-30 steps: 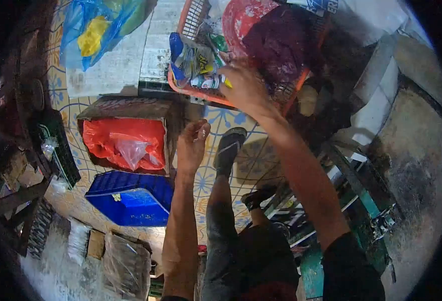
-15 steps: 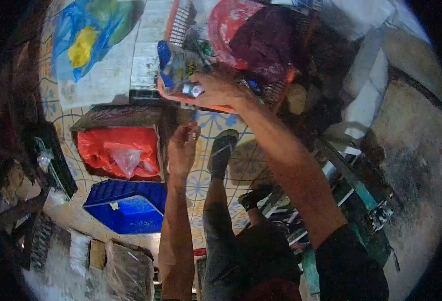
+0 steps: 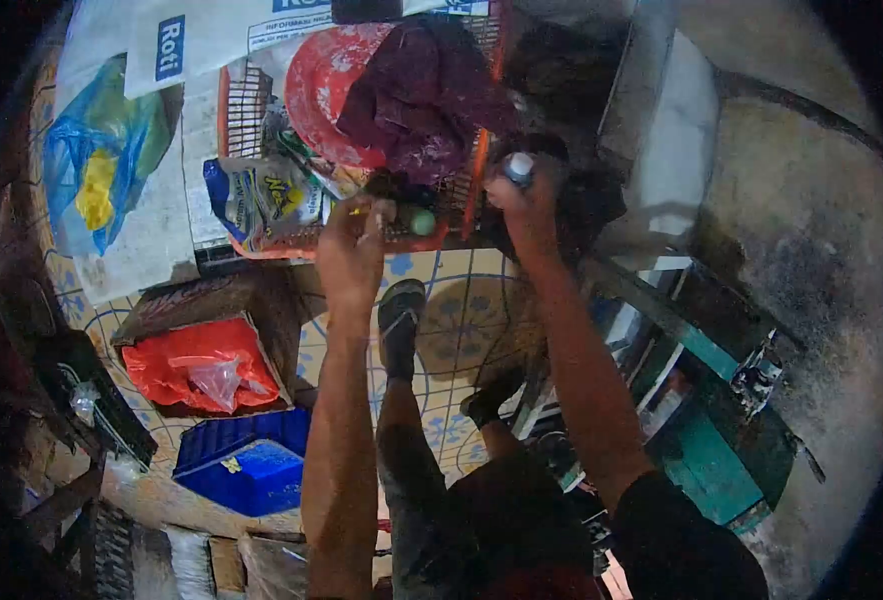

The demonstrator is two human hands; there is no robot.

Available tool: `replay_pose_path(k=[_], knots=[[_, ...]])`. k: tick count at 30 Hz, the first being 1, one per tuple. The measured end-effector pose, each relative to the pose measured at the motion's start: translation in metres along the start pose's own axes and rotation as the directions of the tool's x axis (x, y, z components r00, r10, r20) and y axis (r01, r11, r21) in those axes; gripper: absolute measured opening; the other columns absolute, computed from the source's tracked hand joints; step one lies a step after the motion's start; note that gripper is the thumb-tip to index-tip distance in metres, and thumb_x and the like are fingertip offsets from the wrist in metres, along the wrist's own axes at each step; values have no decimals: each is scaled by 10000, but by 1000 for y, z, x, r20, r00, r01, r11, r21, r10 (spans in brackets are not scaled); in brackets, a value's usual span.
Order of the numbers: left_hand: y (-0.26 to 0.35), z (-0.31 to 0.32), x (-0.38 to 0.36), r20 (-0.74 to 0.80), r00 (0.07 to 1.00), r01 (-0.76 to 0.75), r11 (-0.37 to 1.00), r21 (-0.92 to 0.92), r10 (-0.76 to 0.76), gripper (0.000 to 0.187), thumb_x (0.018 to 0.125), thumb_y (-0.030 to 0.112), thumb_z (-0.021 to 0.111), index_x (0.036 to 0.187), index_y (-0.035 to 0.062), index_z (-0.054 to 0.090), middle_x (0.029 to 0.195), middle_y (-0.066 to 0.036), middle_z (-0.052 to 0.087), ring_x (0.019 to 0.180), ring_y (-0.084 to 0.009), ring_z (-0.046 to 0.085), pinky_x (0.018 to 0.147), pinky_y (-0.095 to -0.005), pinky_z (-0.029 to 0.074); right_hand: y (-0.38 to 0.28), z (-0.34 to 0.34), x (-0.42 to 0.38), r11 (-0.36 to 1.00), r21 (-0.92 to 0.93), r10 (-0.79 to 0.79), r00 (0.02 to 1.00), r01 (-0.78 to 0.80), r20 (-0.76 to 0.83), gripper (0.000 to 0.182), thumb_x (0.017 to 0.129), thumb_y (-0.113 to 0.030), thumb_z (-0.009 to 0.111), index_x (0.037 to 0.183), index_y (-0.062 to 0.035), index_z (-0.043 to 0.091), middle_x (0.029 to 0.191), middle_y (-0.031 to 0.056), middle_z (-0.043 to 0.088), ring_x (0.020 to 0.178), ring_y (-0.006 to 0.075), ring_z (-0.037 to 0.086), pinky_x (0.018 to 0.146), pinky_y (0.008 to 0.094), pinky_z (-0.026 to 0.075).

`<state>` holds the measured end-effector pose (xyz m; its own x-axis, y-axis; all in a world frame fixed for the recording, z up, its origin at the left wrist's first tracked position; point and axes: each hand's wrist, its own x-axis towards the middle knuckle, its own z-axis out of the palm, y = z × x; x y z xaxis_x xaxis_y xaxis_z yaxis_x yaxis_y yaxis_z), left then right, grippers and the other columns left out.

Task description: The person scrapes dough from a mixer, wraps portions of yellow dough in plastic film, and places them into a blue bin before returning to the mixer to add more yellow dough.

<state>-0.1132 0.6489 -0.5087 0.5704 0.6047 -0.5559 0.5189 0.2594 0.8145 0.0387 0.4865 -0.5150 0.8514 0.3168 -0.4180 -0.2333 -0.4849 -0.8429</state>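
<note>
Head view: round-capped cylinder, slatted plastic basket

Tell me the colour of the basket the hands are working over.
Orange-red basket, a slotted plastic one, seen in the head view, the only view.

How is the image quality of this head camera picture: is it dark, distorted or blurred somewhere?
Head view: strong fisheye bending, black corners; dim light, dark left edge; right hand and its small can slightly soft; orange basket reasonably lit.
</note>
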Motion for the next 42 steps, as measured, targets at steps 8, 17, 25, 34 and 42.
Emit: replay_pose_path(k=[8, 17, 25, 34, 42], knots=[[17, 56, 77, -215, 976, 16, 961, 275, 45, 392, 839, 331, 688, 1052, 7, 637, 869, -198, 680, 727, -248, 649, 634, -351, 471, -5, 38, 42, 998, -49, -37, 996, 41, 76, 340, 735, -215, 751, 971, -20, 603, 788, 35, 612, 703, 132, 566, 662, 297, 464], [-14, 26, 9, -37, 999, 0, 795, -607, -28, 202, 934, 260, 568, 1030, 90, 515, 949, 3, 556, 885, -106, 525, 750, -282, 451, -18, 40, -3, 995, 43, 65, 938, -85, 340, 269, 748, -190, 727, 925, -30, 602, 778, 3, 581, 721, 99, 532, 660, 289, 456], [-11, 37, 16, 18, 999, 52, 855, -516, -50, 255, 923, 288, 608, 1061, 76, 643, 1091, -50, 596, 1016, -134, 527, 875, -283, 419, -28, 23, -7, 835, -115, -525, 841, 539, 127, 269, 933, -180, 580, 1132, -23, 489, 986, 61, 527, 923, 150, 538, 815, 291, 441], [-2, 56, 12, 60, 992, -71, 900, -430, 107, 350, 950, 120, 523, 1278, -1, 499, 1177, -78, 583, 1038, -136, 540, 922, -297, 429, -50, 82, -3, 946, 286, 103, 979, -150, 174, 342, 932, -272, 569, 1189, -61, 490, 992, 15, 508, 891, 121, 476, 806, 279, 412], [16, 39, 38, -357, 855, -228, 890, 395, 377, 202, 798, 205, 695, 921, 44, 684, 882, -159, 638, 820, -341, 622, 736, -405, 494, -67, 81, 8, 988, -41, -149, 986, 146, -78, 288, 942, -230, 563, 1177, -73, 507, 1007, 52, 551, 915, 141, 511, 832, 303, 426]])
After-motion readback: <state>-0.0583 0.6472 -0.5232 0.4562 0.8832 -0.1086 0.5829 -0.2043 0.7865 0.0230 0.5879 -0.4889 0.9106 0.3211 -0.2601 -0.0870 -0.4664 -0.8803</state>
